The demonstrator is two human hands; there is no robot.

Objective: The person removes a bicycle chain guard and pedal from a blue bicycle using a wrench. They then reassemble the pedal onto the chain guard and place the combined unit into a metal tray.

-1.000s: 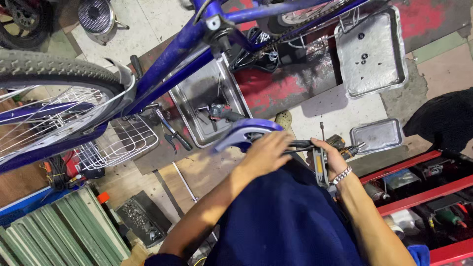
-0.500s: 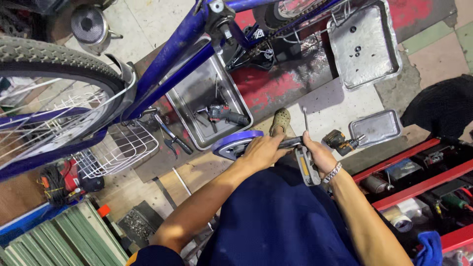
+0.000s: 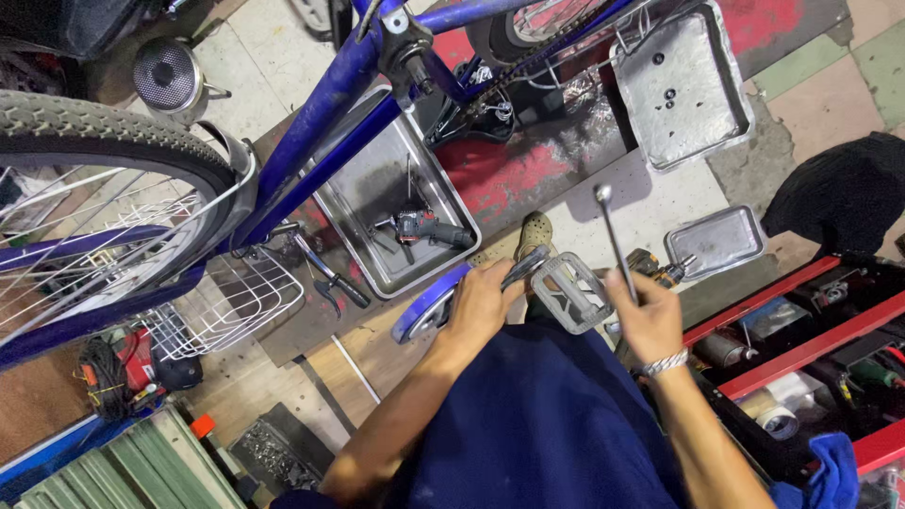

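My left hand [image 3: 483, 303] grips a crank arm with a grey bicycle pedal [image 3: 568, 292] on its end, held over my lap beside a curved blue fender piece [image 3: 426, 305]. My right hand [image 3: 645, 317] is closed on a long thin metal wrench [image 3: 614, 238] that points up and away from me, just right of the pedal. A metal bracelet sits on my right wrist. A blue bicycle frame [image 3: 332, 102] crosses above, with its tyre [image 3: 104, 127] at the left.
A steel tray [image 3: 355, 209] on the floor holds a small power tool [image 3: 426, 226]. Two more metal trays [image 3: 686, 87] [image 3: 716, 241] lie to the right. A wire basket [image 3: 226, 303] sits at the left. A red tool cart [image 3: 811, 349] stands at the right.
The pedal has come into plain view between my hands. My right hand has raised the long wrench so it points up. The view has shifted slightly.
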